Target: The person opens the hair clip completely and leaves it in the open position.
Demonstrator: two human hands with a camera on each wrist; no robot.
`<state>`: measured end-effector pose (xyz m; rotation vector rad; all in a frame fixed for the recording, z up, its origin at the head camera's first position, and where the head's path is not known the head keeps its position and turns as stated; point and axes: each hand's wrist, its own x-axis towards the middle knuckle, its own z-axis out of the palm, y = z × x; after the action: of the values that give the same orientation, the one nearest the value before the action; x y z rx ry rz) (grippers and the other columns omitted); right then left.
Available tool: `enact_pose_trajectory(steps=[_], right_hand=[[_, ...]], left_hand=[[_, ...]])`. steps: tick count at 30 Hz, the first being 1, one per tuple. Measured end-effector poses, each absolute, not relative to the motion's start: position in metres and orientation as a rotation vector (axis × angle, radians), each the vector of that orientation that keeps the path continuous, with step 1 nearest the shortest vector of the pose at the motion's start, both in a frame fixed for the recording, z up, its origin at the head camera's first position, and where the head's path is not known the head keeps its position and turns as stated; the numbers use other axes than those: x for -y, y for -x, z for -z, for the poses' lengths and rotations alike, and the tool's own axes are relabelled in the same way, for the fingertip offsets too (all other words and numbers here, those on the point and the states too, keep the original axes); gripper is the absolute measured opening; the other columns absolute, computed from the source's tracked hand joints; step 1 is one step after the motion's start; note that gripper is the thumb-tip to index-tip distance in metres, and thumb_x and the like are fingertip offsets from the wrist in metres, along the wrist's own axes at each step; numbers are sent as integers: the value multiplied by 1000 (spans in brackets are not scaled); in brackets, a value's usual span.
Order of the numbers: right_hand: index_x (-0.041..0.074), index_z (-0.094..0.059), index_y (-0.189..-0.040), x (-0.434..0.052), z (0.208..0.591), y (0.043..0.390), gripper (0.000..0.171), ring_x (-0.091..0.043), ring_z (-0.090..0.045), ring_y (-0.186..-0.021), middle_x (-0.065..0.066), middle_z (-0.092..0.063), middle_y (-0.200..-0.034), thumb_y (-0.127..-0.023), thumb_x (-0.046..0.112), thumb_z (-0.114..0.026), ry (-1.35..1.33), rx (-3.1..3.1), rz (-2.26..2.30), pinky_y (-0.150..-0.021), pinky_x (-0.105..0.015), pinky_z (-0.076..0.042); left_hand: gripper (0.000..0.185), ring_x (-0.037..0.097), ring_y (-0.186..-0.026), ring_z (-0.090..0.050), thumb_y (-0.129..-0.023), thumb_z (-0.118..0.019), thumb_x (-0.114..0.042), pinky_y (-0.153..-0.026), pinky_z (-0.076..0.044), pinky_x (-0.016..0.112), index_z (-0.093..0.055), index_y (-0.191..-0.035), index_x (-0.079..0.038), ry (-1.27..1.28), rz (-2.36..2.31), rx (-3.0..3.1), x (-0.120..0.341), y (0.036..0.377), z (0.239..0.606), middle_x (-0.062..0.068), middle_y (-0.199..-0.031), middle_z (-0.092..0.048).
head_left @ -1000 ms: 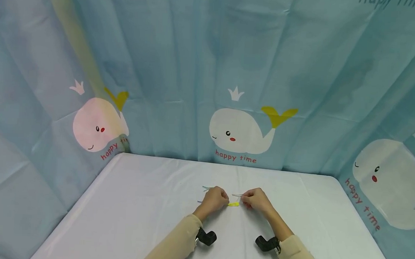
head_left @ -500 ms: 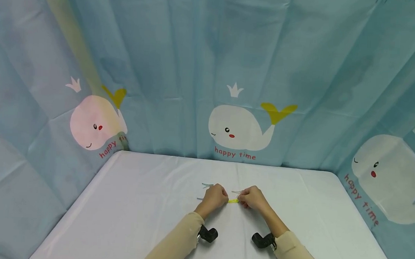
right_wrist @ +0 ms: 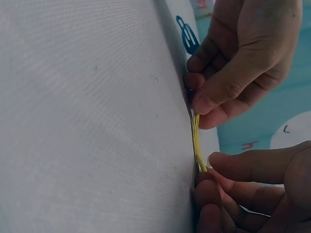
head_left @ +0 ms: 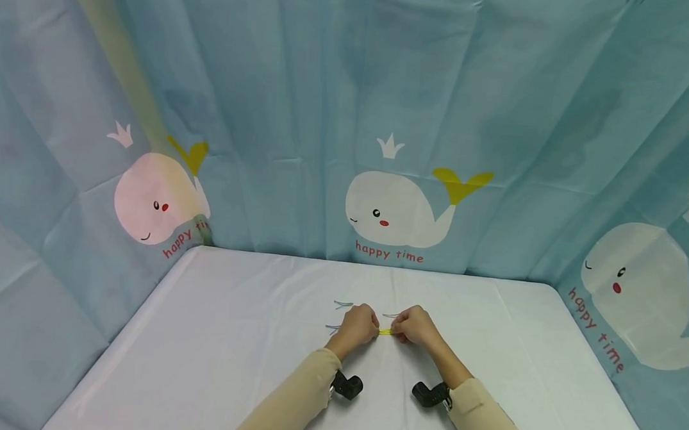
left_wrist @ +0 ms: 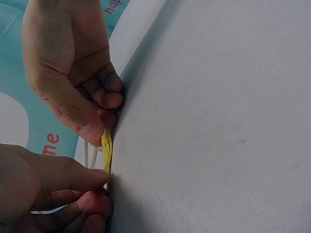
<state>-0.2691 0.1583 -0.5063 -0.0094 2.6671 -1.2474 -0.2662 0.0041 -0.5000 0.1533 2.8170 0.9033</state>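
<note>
A small bundle of thin yellow strands point(head_left: 385, 332) runs between the two hands, low at the white tabletop. My left hand point(head_left: 358, 328) pinches its left end between thumb and fingers. At the other end, my right hand point(head_left: 417, 325) pinches it the same way. In the left wrist view the yellow strands point(left_wrist: 106, 150) look nearly straight between the fingertips, and in the right wrist view the strands point(right_wrist: 196, 138) bow slightly. The ends are hidden in the fingers, so the exact kind of thing cannot be told. Behind it lies a pale looped strand point(head_left: 390, 315).
Left of my left hand lies a small blue thing point(head_left: 331, 327), which shows a loop and prongs in the right wrist view. A teal strand piece point(head_left: 343, 303) lies farther back. The white table point(head_left: 229, 338) meets a blue whale-print curtain point(head_left: 287, 206).
My right hand has moved left to the yellow strands and now pinches their right end. My left hand keeps its grip. The head view has tilted slightly.
</note>
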Motion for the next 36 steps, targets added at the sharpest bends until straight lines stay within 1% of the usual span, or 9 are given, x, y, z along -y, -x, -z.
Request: enact_pose_trajectory(steps=[7,13,19,23,27,32,33,36], right_hand=[[1,-68,-69,-157,506,267,10,-10,-51,-50,-2,-60,-58,-76,-4,-73,7,-2668,1215,-48,-22,-42],[3,-68,-67,-158,507,266,13,-10,-48,-49,1,-56,-53,-77,-2,-73,29,-2671,1205,-48,-22,-39],[3,-68,-69,-162,506,262,12,-10,-47,-49,0,-55,-53,-79,0,-74,37,-2650,1254,-48,-23,-39],[1,-69,-71,-167,506,260,8,-11,-49,-52,-1,-58,-58,-78,0,-72,59,-2626,1324,-50,-24,-41],[-2,-70,-77,-172,504,257,3,-13,-53,-59,-2,-62,-68,-79,0,-71,58,-2557,1446,-56,-26,-45],[-6,-70,-86,-176,499,254,9,-13,-55,-62,-2,-63,-73,-83,3,-71,81,-2457,1561,-59,-28,-48],[-7,-70,-87,-176,493,250,11,-13,-55,-63,-3,-63,-74,-84,3,-70,102,-2446,1572,-60,-28,-48],[-7,-69,-88,-178,490,249,14,-13,-55,-62,-1,-63,-73,-84,6,-71,132,-2409,1601,-60,-28,-49]], left_hand=[[7,12,-62,-52,-80,-74,-3,-56,-44,23,-73,-74,-7,-144,-907,-2784,-4,264,500,1,-70,-66],[11,13,-59,-51,-79,-74,-3,-54,-41,23,-72,-70,-7,-161,-970,-2798,-2,261,501,1,-67,-65],[12,12,-58,-50,-81,-74,-6,-54,-40,23,-72,-69,-8,-213,-1052,-2814,0,258,503,0,-67,-65],[10,10,-60,-51,-82,-73,-7,-55,-41,23,-74,-72,-8,-249,-1122,-2806,3,257,504,0,-69,-67],[8,8,-62,-52,-82,-72,-8,-57,-43,23,-75,-75,-9,-254,-1205,-2779,7,253,501,-1,-71,-68],[4,6,-60,-52,-81,-73,-9,-56,-42,21,-75,-78,-8,-285,-1312,-2749,10,248,494,1,-71,-70],[4,6,-59,-52,-81,-72,-8,-55,-42,21,-75,-78,-7,-296,-1328,-2743,11,246,493,1,-70,-70],[5,6,-59,-54,-83,-71,-8,-54,-42,21,-75,-81,-6,-314,-1373,-2706,13,242,488,2,-71,-70]])
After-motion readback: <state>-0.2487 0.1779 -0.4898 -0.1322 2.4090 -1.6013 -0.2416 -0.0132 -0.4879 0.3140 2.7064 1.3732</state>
